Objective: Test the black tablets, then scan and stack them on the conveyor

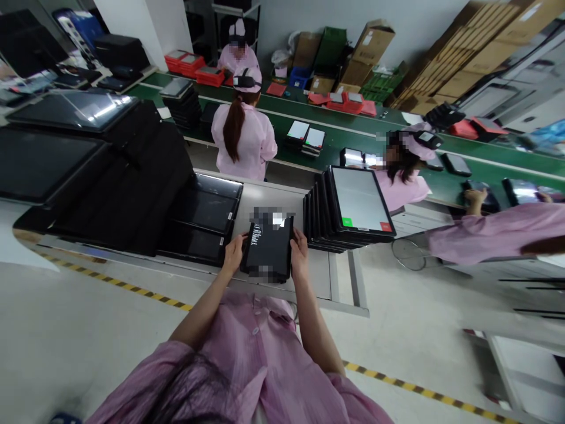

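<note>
A black tablet [270,250] with white text on its dark screen is in front of me above the grey cart top, seemingly with another beneath it. My left hand [233,254] grips its left edge, fingers curled at the side. On the opposite edge, my right hand [300,253] is closed with the thumb along the rim. To the right stands a tall stack of tablets; the top tablet [359,197] has a lit white screen with green and red corner squares. Left of my hands lie dark-screened tablets [207,203] in piles.
The grey cart [318,277] has a metal frame at its front edge. Larger black screens [48,159] are piled at far left. Beyond, co-workers in pink, one with their back to me [245,135], work along a green bench [331,144]. Cardboard boxes [373,44] stand behind.
</note>
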A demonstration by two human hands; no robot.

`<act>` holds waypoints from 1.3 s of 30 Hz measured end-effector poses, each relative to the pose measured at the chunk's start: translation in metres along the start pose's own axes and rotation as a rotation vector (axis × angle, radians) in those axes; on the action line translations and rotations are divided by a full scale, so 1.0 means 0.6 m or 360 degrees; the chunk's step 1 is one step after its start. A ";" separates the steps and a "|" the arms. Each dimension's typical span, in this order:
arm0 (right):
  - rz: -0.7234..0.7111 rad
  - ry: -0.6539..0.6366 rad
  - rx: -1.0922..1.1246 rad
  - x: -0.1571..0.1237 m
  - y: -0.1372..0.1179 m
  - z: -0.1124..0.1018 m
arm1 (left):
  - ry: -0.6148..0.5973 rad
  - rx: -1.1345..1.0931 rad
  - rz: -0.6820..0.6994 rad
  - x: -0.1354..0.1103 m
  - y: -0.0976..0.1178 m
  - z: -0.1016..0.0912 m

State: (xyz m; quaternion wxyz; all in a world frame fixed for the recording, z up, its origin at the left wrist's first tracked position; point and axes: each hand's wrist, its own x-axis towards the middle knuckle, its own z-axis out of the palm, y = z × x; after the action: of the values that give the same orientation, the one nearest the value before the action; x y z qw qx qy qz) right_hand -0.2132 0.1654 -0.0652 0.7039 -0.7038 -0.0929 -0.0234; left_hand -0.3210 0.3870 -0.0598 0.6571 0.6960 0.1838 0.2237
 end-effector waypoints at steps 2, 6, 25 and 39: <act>0.0011 0.0028 0.0004 0.000 0.000 0.002 | 0.0003 0.0018 0.0000 0.000 0.000 -0.001; -0.0016 -0.0057 -0.0167 -0.003 -0.009 -0.001 | -0.0007 0.0056 0.0007 0.000 -0.005 -0.004; -0.0854 -0.0291 -0.1095 0.056 -0.114 0.038 | 0.0017 0.0019 -0.0013 0.003 -0.006 0.000; -0.0879 -0.0390 -0.1090 -0.002 -0.152 0.037 | 0.0016 -0.0034 -0.0014 0.001 -0.020 0.000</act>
State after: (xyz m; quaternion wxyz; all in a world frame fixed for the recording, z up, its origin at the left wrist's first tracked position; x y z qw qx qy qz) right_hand -0.2314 0.1867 0.0241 0.3819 -0.8424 -0.3466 -0.1561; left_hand -0.3203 0.3881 -0.0715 0.6646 0.6869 0.1876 0.2263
